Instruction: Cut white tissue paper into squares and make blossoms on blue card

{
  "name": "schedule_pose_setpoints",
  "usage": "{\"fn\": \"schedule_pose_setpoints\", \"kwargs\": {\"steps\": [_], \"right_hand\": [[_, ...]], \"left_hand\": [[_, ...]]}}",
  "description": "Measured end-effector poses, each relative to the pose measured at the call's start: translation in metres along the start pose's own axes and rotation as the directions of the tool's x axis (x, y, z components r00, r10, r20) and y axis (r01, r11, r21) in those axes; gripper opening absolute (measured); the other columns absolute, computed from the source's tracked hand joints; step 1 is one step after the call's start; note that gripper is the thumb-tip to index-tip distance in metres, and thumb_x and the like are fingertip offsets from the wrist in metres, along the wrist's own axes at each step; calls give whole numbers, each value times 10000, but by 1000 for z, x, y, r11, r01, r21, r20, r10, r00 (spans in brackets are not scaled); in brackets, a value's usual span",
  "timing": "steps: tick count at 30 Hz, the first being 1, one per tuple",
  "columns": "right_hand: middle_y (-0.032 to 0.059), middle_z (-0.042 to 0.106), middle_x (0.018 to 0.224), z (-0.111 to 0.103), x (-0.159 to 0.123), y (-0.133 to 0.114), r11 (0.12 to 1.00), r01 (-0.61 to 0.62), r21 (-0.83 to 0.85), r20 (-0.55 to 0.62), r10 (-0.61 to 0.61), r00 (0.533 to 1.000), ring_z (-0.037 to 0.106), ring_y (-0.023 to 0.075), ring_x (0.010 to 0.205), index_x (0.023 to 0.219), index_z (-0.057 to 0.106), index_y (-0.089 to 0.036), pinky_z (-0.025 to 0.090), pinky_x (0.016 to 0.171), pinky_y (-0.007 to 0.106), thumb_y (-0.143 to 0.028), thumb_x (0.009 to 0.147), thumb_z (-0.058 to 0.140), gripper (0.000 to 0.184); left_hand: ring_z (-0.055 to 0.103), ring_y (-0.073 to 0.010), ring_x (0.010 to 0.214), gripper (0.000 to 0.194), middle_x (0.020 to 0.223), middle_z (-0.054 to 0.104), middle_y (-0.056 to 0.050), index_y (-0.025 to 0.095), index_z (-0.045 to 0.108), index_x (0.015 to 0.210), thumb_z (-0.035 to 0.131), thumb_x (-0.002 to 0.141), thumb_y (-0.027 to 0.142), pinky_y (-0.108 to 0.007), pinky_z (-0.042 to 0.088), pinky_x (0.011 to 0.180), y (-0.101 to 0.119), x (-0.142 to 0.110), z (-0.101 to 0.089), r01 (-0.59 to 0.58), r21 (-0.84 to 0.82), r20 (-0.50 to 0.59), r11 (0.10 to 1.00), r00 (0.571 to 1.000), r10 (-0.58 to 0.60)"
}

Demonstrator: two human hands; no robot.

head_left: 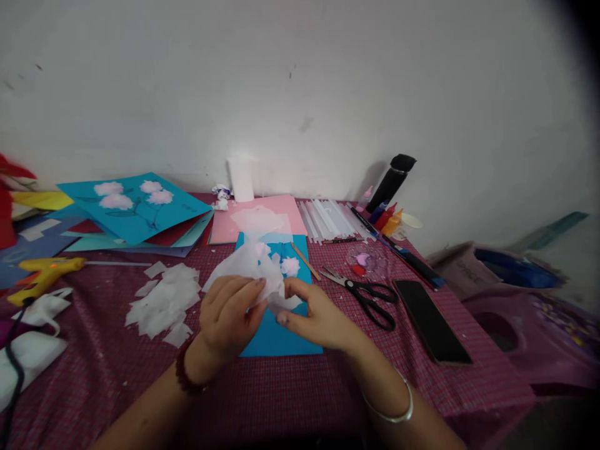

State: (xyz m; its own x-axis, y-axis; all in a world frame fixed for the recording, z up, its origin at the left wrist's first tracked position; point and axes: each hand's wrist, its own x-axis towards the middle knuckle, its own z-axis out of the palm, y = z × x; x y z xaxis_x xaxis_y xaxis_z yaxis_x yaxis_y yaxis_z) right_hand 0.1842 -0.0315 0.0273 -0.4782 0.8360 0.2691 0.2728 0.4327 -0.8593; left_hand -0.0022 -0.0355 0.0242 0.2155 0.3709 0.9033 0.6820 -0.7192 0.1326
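Note:
My left hand (pixel 229 315) and my right hand (pixel 315 317) meet over a blue card sheet (pixel 281 337) at the middle of the table. Both pinch a crumpled piece of white tissue paper (pixel 248 265), which fans out up and to the left. White tissue puffs (pixel 289 265) sit on the blue card just beyond my fingers. A dark bead bracelet is on my left wrist, a silver bangle on my right.
Tissue scraps (pixel 164 303) lie left of my hands. Black scissors (pixel 370 297), a wooden stick (pixel 305 261) and a dark phone (pixel 430 320) lie to the right. A yellow glue gun (pixel 42 275), a finished blue card (pixel 134 206), pink paper (pixel 257 219), white strips (pixel 330 219), glue bottles (pixel 387 219) and a black flask (pixel 391 181) stand around.

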Motion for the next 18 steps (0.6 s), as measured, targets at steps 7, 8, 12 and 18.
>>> {"fn": "schedule_pose_setpoints", "kwargs": {"steps": [7, 8, 12, 18], "right_hand": [[-18, 558, 730, 1, 9, 17, 971, -235, 39, 46, 233, 971, 518, 145, 679, 849, 572, -181, 419, 638, 261, -298, 776, 609, 143], [-23, 553, 714, 2, 10, 19, 966, -257, 40, 38, 255, 966, 508, 139, 652, 867, 577, -179, 412, 616, 256, -281, 773, 603, 141], [-17, 574, 728, 5, 9, 26, 964, -266, 2, -5, 266, 964, 511, 133, 636, 930, 589, -182, 411, 600, 251, -214, 753, 588, 180], [13, 650, 816, 7, 7, 22, 960, -203, -193, -128, 180, 975, 571, 158, 701, 947, 596, -210, 431, 663, 274, -252, 767, 620, 187]], "left_hand": [[482, -106, 529, 94, 596, 506, 43, 192, 546, 711, 571, 799, 215, -223, 405, 490, 1, -16, 18, 780, -228, 509, 583, 606, -611], [480, -103, 527, 111, 596, 499, 47, 191, 537, 708, 574, 794, 249, -219, 421, 486, 1, -17, 21, 854, -271, 577, 444, 514, -635], [522, -112, 594, 133, 657, 518, 40, 184, 530, 687, 600, 748, 279, -264, 534, 564, 2, -17, 28, 941, -327, 731, 87, 310, -607], [558, -125, 645, 185, 653, 540, 26, 178, 530, 643, 572, 783, 293, -289, 549, 664, 6, -19, 29, 938, -300, 735, 170, 342, -586]]}}
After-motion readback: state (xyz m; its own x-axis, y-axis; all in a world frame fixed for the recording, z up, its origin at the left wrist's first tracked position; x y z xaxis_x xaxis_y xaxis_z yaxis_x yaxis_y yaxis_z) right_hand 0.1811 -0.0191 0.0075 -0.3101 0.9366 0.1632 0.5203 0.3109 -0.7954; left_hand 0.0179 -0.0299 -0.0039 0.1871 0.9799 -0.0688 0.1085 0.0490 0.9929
